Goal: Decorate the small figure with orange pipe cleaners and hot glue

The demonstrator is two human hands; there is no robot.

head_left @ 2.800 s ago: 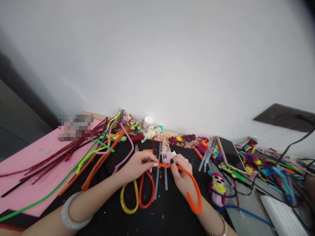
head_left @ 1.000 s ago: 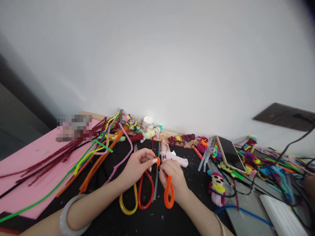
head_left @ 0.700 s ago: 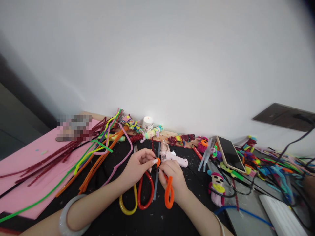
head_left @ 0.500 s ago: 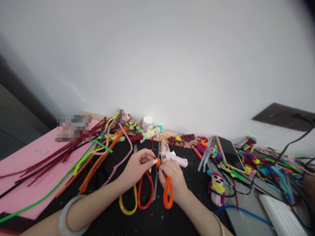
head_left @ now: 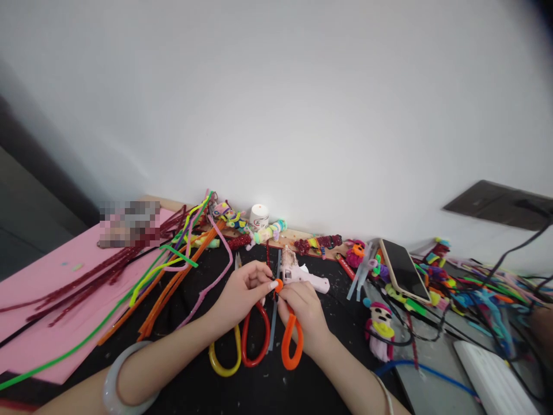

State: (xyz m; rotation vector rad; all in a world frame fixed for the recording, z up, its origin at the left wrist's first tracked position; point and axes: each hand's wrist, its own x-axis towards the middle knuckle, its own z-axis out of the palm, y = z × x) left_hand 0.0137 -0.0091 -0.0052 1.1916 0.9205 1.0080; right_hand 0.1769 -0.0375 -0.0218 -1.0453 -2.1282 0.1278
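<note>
Between my two hands is an orange pipe cleaner [head_left: 294, 346], bent into a long loop that hangs below my right hand. My left hand [head_left: 250, 285] pinches its small curled end with thumb and forefinger. My right hand [head_left: 305, 308] closes around it just beside, fingers partly hidden. Scissors with one yellow and one red handle [head_left: 256, 337] lie under my left hand, blades pointing away. A pale pink glue gun [head_left: 306, 278] rests right behind my right hand. Clear glue sticks [head_left: 273, 323] lie between the scissors and the orange loop.
Left, loose pipe cleaners [head_left: 164, 305] spread over a pink sheet [head_left: 38, 300]. Several pipe-cleaner dolls stand about, one [head_left: 381, 328] at right. A phone [head_left: 405, 271], black cables and a white keyboard [head_left: 492, 374] lie right. A white cup [head_left: 259, 217] stands by the wall.
The orange loop has swung slightly left and hangs a little more upright. Both hands stay almost in place, still gripping the pipe cleaner.
</note>
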